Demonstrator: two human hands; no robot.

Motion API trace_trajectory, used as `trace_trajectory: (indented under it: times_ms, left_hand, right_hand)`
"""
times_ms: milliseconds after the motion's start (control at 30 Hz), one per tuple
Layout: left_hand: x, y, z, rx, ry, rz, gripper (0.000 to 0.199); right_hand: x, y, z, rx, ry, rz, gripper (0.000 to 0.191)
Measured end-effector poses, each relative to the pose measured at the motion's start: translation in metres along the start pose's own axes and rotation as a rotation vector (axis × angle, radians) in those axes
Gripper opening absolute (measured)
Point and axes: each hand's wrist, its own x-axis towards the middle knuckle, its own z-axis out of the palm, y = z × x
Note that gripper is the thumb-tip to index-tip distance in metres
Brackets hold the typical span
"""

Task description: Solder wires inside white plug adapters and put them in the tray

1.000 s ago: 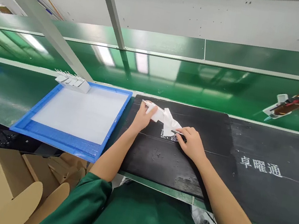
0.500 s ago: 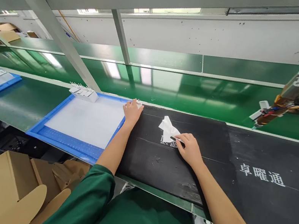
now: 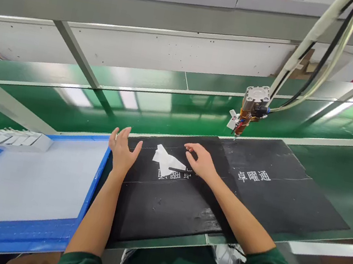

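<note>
My left hand (image 3: pixel 122 152) is raised over the left edge of the black mat (image 3: pixel 162 211), fingers spread and nothing visible in it. My right hand (image 3: pixel 201 160) hovers just right of a white cloth or tissue (image 3: pixel 165 157), its thumb apart from the half-curled fingers and nothing visible between them. Crumpled on the mat, the cloth partly covers white printed characters. A slim dark tool (image 3: pixel 177 169) lies at its lower right edge, too small to name. Beside my left hand is a blue-edged tray (image 3: pixel 93 190) with a white surface.
Several small white boxes (image 3: pixel 23 140) stand in a row on the tray's far left corner. A dispensing head (image 3: pixel 252 106) with a nozzle and cables hangs over the mats' far edge. To the right lies a second black mat (image 3: pixel 274 199) with white characters.
My left hand has come off a small white item at the tray's corner and spread its fingers. My right hand has let go of the slim dark tool. The view has swung right.
</note>
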Motion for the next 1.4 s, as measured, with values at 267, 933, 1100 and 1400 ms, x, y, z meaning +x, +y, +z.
trace_trajectory:
  times_ms: [267,933,1100,1400]
  left_hand:
    - [-0.005,-0.005,0.016,-0.109,-0.074,0.071,0.04]
    - [-0.001,0.01,0.007,-0.133,-0.203,-0.109,0.038]
    - [0.003,0.019,-0.007,-0.265,-0.282,-0.087,0.043]
    - [-0.004,0.076,-0.026,-0.296,-0.39,0.274,0.058]
  right_hand:
    - [0.094,0.099,-0.023,-0.153,0.419,0.627,0.093]
    - [0.05,0.084,-0.019,0.044,-0.023,0.313,0.038]
    - [0.027,0.056,-0.019,0.155,-0.272,0.183,0.066]
    - [0.0,0.008,-0.003,0.212,-0.345,-0.086,0.061]
